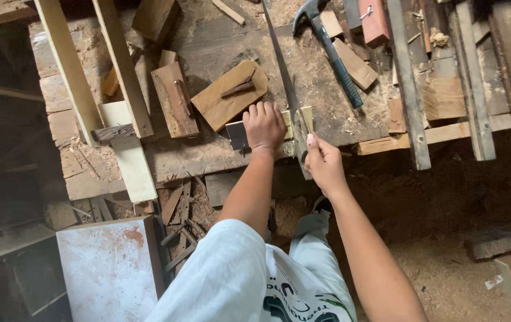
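Observation:
My left hand (264, 125) presses flat on a small pale wood piece (237, 135) at the near edge of a worn wooden workbench (207, 155). My right hand (324, 162) grips the handle of a hand saw (285, 77), whose long blade runs away from me across the bench. The blade sits against the wood piece just right of my left hand, beside a short offcut end (306, 117).
A claw hammer (327, 42) with a dark grip lies right of the saw. Flat boards (175, 98) and a rounded board (228, 95) lie left. Long pale slats (124, 65) lean at left. Planks (476, 77) stack at right. A white panel (109, 268) stands below.

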